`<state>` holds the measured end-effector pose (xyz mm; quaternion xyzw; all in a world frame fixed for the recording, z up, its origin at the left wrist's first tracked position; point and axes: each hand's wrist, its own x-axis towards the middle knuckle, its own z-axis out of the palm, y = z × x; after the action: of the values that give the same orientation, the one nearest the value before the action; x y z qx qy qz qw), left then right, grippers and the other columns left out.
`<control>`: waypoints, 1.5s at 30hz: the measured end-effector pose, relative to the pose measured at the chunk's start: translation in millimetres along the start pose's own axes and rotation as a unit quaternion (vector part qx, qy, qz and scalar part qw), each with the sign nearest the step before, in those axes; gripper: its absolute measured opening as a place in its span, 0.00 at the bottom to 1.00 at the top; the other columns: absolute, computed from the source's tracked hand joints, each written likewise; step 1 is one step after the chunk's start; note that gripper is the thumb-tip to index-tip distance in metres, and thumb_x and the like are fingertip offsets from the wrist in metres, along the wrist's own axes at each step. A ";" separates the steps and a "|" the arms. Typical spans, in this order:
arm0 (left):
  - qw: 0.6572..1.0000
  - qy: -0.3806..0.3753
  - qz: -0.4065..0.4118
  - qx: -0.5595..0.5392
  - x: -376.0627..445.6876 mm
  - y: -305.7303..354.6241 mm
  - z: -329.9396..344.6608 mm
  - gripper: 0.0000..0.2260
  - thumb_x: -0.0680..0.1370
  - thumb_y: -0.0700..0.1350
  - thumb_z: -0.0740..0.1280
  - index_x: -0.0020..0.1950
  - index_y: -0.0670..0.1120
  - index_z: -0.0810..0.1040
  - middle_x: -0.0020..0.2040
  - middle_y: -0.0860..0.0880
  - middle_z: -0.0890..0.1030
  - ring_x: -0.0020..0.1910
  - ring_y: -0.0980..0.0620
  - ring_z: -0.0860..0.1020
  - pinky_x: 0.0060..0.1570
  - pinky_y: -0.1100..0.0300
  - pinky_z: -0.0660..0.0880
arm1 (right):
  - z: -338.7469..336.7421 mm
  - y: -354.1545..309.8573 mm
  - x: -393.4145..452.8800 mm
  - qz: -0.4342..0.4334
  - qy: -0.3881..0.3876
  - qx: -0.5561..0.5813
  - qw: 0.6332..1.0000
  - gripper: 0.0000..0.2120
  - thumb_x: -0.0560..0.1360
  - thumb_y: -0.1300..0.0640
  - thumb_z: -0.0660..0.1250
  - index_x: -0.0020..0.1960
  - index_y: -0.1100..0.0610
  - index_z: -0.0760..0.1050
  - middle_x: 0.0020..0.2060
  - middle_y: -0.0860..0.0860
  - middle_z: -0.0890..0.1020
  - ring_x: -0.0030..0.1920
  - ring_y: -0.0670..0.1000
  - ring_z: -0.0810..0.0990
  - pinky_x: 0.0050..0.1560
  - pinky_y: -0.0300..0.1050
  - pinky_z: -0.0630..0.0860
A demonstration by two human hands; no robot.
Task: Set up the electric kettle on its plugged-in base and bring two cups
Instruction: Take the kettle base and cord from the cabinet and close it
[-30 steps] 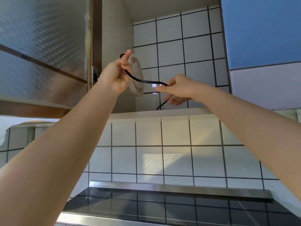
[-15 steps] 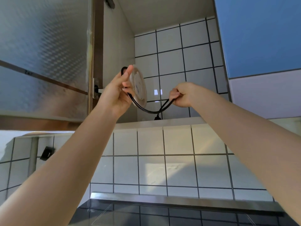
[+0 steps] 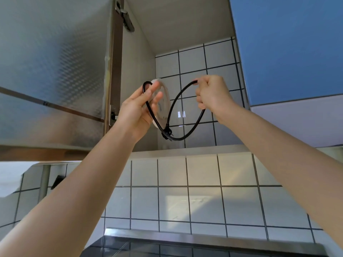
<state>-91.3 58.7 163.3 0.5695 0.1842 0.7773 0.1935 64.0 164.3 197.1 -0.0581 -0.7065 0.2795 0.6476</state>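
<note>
My left hand (image 3: 138,108) holds the round white kettle base (image 3: 164,106) up on edge, in front of the open wall cabinet. Its black power cord (image 3: 187,133) loops down from the base and back up to my right hand (image 3: 211,95), which is closed around the cord. A tie or clip bunches the cord at the bottom of the loop. No kettle or cups are in view.
The frosted-glass cabinet door (image 3: 55,71) stands open at the left, hinge (image 3: 126,17) at the top. A blue cabinet front (image 3: 289,49) is at the right. The cabinet shelf edge (image 3: 185,151) lies below my hands. A black hob (image 3: 185,247) sits under the tiled wall.
Both hands have come out of the cabinet with the base and cord. My right hand closed on the cord and lifted it, opening a wide loop.
</note>
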 end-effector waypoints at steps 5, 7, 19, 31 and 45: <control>0.999 0.008 0.038 0.038 -12.3 21.7 27.5 0.15 0.81 0.36 0.62 0.68 0.38 0.73 0.63 0.44 0.81 0.59 0.49 0.81 0.61 0.57 0.76 | -15.0 -28.6 -20.9 -0.097 -0.009 0.023 0.995 0.16 0.84 0.60 0.50 0.61 0.61 0.75 0.29 0.49 0.67 0.25 0.44 0.63 0.22 0.37 0.62; 0.993 0.003 0.053 0.106 -23.6 28.9 39.9 0.14 0.80 0.38 0.65 0.66 0.38 0.76 0.61 0.43 0.82 0.59 0.49 0.81 0.61 0.57 0.76 | -20.3 -39.3 -30.5 -0.112 -0.020 0.041 0.993 0.15 0.84 0.60 0.51 0.60 0.61 0.75 0.28 0.49 0.66 0.24 0.43 0.62 0.22 0.37 0.61; 0.971 0.019 0.002 0.237 -137.0 34.3 58.2 0.12 0.82 0.38 0.58 0.62 0.36 0.77 0.55 0.42 0.83 0.38 0.51 0.83 0.31 0.65 0.75 | -21.5 -49.6 -106.6 -0.084 -0.111 0.093 0.986 0.15 0.84 0.60 0.52 0.57 0.61 0.77 0.23 0.44 0.64 0.23 0.43 0.62 0.23 0.36 0.60; 0.910 0.129 -0.063 0.389 -244.2 65.7 25.2 0.10 0.80 0.36 0.62 0.47 0.36 0.82 0.40 0.41 0.72 0.29 0.54 0.66 0.30 0.63 0.63 | 12.6 -42.0 -185.5 -0.061 -0.250 0.032 0.966 0.13 0.81 0.63 0.57 0.54 0.59 0.80 0.35 0.51 0.80 0.36 0.49 0.77 0.41 0.44 0.76; 0.844 0.264 -0.070 0.462 -327.1 143.1 -57.9 0.12 0.80 0.37 0.63 0.41 0.36 0.82 0.28 0.45 0.69 0.27 0.51 0.64 0.29 0.63 0.62 | 127.1 -122.3 -233.4 0.083 -0.335 0.142 0.928 0.10 0.79 0.60 0.63 0.54 0.64 0.80 0.44 0.56 0.83 0.44 0.51 0.82 0.47 0.44 0.82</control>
<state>-69.3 -234.8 -47.0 0.3521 0.6050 0.7079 -0.0941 13.8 -82.4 47.9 0.0733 -0.8278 0.4331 0.3491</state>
